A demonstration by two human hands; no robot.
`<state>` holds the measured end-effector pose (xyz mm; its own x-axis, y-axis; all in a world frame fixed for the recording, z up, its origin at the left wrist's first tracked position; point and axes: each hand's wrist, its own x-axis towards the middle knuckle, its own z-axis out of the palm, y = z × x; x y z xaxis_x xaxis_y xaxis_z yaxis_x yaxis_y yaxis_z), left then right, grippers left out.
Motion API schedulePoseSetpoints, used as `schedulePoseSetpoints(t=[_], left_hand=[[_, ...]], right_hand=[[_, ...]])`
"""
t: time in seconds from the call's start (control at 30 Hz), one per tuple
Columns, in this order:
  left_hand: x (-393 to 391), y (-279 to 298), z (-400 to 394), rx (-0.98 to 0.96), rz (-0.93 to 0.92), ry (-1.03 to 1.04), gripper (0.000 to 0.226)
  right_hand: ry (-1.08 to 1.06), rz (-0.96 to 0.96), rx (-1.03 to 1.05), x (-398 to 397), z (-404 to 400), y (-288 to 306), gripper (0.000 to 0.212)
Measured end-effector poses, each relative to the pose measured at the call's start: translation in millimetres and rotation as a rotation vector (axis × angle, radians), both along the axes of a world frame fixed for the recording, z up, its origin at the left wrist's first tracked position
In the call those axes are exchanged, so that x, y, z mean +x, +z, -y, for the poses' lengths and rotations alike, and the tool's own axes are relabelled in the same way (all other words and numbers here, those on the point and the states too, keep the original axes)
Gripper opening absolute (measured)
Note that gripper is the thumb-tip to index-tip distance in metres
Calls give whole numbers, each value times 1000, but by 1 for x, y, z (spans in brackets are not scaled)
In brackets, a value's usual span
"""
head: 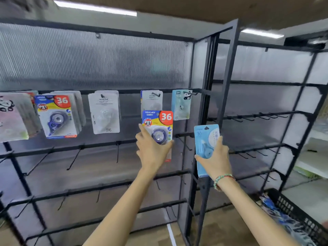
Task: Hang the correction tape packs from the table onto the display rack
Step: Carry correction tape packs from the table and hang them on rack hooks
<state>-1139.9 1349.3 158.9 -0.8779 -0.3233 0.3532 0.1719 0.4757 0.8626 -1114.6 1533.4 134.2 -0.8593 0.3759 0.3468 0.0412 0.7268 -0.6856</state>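
Before the rack (110,144), left hand (152,151) grips yellow pack (160,125) upright; right hand (215,160) grips blue pack (204,139) upright.

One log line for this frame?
left hand: holds yellow pack under hook | right hand: holds blue pack | neither hung

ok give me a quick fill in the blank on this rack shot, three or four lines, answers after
1. The left hand holds a pack whose red corner shows the number ____.
2. The pack in the right hand is light ____ in colour.
3. The bracelet sits on the ____ wrist.
4. The black basket stands at the lower ____ of the view.

Missing words: 36; blue; right; right
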Motion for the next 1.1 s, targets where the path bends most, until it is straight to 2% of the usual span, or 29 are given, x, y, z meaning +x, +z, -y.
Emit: schedulePoseSetpoints(t=[0.23,0.53,0.8,1.1], left_hand=[[-52,22,-18,-31,-48,87,123],[-109,36,-24,-64,-60,156,122],[-128,32,-26,-87,-40,221,123],[-141,26,-30,-85,-55,266,123]], right_hand=[[43,-47,64,-58,-16,24,104],[96,-139,115,-130,-22,59,106],[181,-184,118,-167,-26,71,107],[178,-146,230,-181,-32,67,110]])
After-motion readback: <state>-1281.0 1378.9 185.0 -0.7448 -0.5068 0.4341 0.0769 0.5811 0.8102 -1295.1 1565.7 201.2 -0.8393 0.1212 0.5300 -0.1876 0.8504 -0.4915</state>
